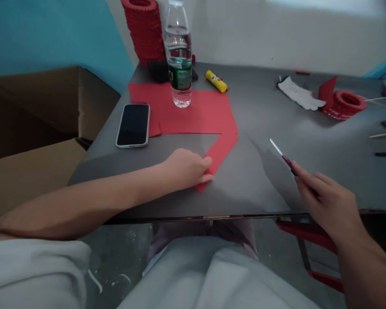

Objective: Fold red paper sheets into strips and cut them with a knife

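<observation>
My left hand [188, 169] is closed on a folded strip of red paper [223, 148] near the front of the grey table, thumb on top. The strip's upper end meets a larger red sheet [196, 118] lying flat behind it. Off to the right, my right hand [330, 199] grips a small knife [289, 164] by its dark red handle. Its thin, pale blade points up and left, apart from the paper. A water bottle [180, 56] stands upright on the large sheet, and a phone [133, 125] lies at that sheet's left side.
A yellow glue stick [216, 81] lies behind the sheet. Red pleated paper [144, 32] is stacked at the back left. An open cardboard box [96, 107] adjoins the table's left edge. A white glove-like cloth [299, 93] and a red paper ring [349, 103] sit back right.
</observation>
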A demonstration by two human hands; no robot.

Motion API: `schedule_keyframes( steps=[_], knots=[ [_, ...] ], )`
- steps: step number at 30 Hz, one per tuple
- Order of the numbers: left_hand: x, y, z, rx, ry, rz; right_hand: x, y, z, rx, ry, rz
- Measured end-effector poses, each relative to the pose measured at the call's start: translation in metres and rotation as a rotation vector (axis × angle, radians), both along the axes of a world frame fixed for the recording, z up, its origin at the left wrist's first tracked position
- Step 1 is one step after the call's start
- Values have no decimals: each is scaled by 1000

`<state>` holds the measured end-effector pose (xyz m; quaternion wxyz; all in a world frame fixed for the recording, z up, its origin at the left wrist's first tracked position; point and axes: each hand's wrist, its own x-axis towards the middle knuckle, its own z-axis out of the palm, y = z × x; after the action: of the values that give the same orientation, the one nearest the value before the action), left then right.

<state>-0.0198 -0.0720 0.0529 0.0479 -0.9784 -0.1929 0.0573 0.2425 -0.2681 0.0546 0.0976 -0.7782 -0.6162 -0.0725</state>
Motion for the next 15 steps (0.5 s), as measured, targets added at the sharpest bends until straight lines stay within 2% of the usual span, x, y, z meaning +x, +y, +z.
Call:
schedule_keyframes(
  steps=[2, 4, 6, 8, 11, 15],
  knots=[
    [-1, 1, -2, -48, -48, -62, -3, -3, -4, 22, 0, -13],
    [0, 10, -7, -69, -163, -189, -6, -5, -9, 51, 16, 2],
    [1, 21, -16, -105, -282, -362, -9, -7, -15, 70, 48, 47],
    [2, 29, -27, -136, -295, -446, -11, -8, -19, 90, 76, 76],
    [6, 30, -40, -148, -227, -399, -11, -8, -21, 111, 106, 82],
    [11, 20, -42, -105, -207, -273, -10, -5, -19, 96, 120, 79]
  ],
)
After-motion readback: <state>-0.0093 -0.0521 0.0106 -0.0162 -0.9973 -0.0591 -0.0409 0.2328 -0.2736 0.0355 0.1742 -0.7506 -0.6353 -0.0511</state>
